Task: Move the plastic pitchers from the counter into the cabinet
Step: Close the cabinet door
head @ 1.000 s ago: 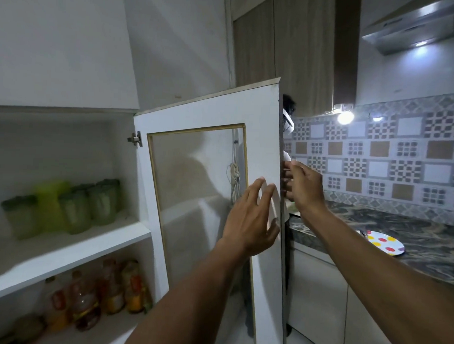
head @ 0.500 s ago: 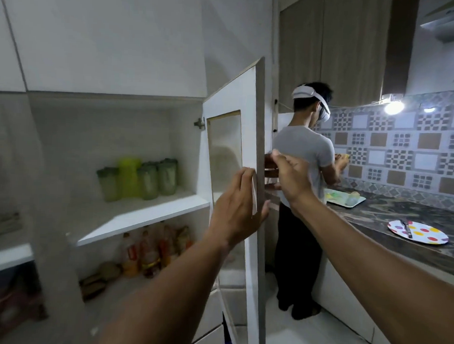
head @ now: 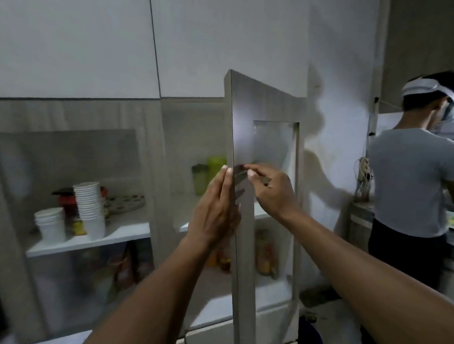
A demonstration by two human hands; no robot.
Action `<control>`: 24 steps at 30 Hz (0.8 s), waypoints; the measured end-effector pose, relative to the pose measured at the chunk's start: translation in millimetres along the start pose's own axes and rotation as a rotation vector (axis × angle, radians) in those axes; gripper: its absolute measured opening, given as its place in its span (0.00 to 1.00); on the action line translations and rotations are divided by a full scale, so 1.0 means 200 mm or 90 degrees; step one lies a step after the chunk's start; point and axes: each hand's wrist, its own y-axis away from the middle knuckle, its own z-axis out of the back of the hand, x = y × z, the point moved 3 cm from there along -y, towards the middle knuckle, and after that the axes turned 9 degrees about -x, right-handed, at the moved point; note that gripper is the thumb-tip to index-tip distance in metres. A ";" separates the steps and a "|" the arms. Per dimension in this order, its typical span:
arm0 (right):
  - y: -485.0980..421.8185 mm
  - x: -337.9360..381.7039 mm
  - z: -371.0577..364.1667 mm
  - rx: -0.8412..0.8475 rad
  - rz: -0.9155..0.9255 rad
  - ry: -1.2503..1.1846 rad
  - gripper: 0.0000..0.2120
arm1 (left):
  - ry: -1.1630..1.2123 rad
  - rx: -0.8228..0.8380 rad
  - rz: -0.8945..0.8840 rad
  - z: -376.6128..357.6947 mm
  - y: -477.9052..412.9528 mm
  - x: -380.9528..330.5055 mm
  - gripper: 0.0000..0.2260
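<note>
- The left hand [head: 214, 210] is lying flat against the free edge of the cabinet door [head: 244, 136], fingers [head: 227, 177] straight and together, gripping nothing.
- The right hand [head: 270, 192] is reaching to the door's outer face, fingers pinching narrowly at the handle [head: 240, 172] (dim, partly hidden).
- The pitchers [head: 207, 176], green, are standing on the shelf [head: 184, 226] inside, behind the half-open door.
- A second person [head: 413, 180] is standing at the table [head: 362, 206], far right.
</note>
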 end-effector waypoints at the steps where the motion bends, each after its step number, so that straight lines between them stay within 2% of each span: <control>1: -0.01 0.00 -0.09 0.021 0.038 0.018 0.16 | -0.019 0.009 0.007 0.00 0.01 0.09 0.35; 4: -0.08 -0.05 -0.35 0.076 0.119 0.064 0.18 | -0.065 0.031 0.026 0.02 0.00 0.32 0.35; 8: -0.17 -0.13 -0.59 0.096 0.196 0.104 0.20 | -0.118 0.054 0.040 -0.01 -0.04 0.59 0.35; 13: -0.30 -0.25 -0.81 0.113 0.325 0.195 0.31 | -0.234 0.053 0.011 -0.10 -0.08 0.79 0.36; 17: -0.33 -0.34 -0.97 0.122 0.362 0.244 0.34 | -0.322 0.061 -0.019 -0.16 -0.09 0.93 0.35; 24: -0.41 -0.48 -1.23 0.104 0.406 0.313 0.34 | -0.409 0.085 -0.052 -0.24 -0.12 1.21 0.37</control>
